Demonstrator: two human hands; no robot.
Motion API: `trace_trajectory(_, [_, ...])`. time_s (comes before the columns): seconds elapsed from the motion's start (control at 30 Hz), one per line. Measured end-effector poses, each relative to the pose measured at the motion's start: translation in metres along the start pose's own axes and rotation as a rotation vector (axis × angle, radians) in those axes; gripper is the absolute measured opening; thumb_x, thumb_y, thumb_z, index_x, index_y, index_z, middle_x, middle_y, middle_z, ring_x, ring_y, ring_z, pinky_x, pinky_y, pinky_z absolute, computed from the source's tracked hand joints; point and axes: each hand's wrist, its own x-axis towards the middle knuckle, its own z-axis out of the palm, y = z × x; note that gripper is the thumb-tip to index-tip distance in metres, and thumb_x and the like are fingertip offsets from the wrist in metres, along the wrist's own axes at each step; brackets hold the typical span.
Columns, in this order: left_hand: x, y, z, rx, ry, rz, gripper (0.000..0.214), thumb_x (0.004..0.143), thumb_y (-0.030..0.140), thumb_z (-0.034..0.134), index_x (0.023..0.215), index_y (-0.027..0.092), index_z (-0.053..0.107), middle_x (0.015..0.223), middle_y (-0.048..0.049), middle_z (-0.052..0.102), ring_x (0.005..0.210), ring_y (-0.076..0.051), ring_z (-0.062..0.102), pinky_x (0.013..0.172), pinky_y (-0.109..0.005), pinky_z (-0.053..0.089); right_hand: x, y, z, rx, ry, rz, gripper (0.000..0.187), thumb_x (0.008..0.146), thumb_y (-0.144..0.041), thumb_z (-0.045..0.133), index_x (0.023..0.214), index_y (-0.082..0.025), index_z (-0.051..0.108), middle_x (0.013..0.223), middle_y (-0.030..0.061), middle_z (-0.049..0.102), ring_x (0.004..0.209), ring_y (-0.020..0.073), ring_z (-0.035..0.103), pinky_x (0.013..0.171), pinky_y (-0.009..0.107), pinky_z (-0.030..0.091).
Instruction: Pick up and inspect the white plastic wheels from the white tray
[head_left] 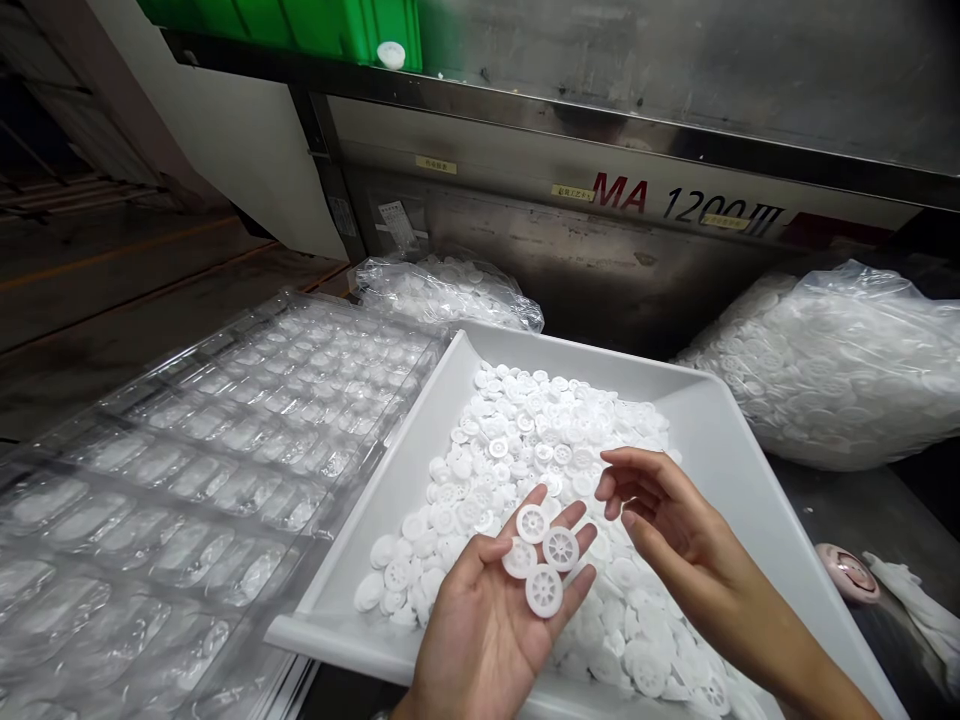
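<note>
Cradling four white plastic spoked wheels (pixel 544 590) on its open palm, the left hand (pixel 487 620) sits over a white tray (pixel 315 630) heaped with loose wheels (pixel 525 430). Right hand (pixel 667 510) hovers just beside it, empty, fingers loosely curled; hands apart. Clear blister trays (pixel 187 520) lie left of the white tray, a bag of wheels (pixel 847 370) right.
</note>
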Motion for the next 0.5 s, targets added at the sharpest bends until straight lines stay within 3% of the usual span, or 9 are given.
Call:
trace_trajectory(0.27, [-0.0017,-0.0005,0.0025,0.022,-0.003,0.005,0.064,0.085,0.016,0.034,0.144,0.013,0.008,0.138,-0.0211,0.043,0.129,-0.029,0.037,0.111,-0.046,0.023,0.0004,-0.0014,0.0043,-0.029,-0.009,0.004,0.027,0.094,-0.028,0.041,0.121,-0.034,0.039,0.110,0.0021,0.049,0.106,0.0183,0.048,0.089,0.034,0.040])
trace_trajectory(0.5, [-0.0019,0.0000,0.0024,0.023,-0.008,0.002,0.059,0.085,0.017,0.035,0.142,0.012,0.020,0.138,-0.0195,0.044,0.129,-0.030,0.036,0.110,-0.046,0.024,-0.0009,0.0024,0.0020,-0.063,0.003,0.036,0.028,0.094,-0.034,0.041,0.122,-0.035,0.039,0.121,0.0032,0.047,0.110,0.0212,0.048,0.098,0.040,0.037])
